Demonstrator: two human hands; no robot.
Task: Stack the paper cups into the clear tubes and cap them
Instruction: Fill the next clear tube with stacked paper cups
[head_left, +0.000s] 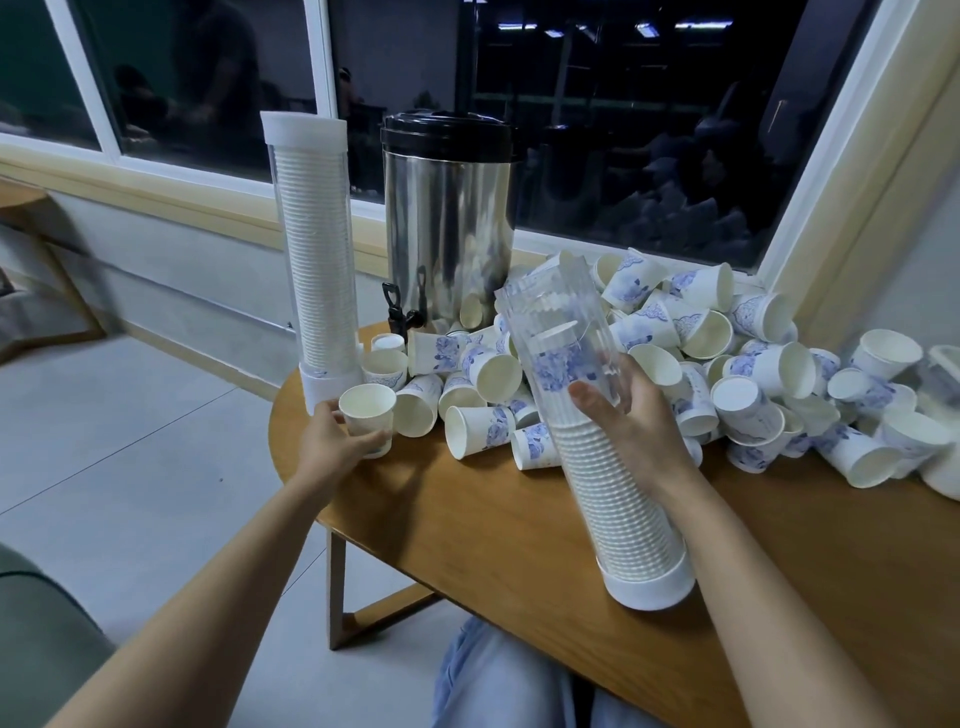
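Observation:
My right hand grips a clear tube that leans on the table, white base cap toward me, open end up. It is about half full of stacked white paper cups, the top one blue-patterned. My left hand holds a single upright paper cup at the table's left edge. A second tube stands upright at the left, full of cups, with white caps at top and bottom. A large pile of loose blue-patterned cups covers the back and right of the table.
A steel drinks urn with a black lid and tap stands at the back by the window. The wooden table has bare surface near me. Its left edge drops to a tiled floor. My knees are below the front edge.

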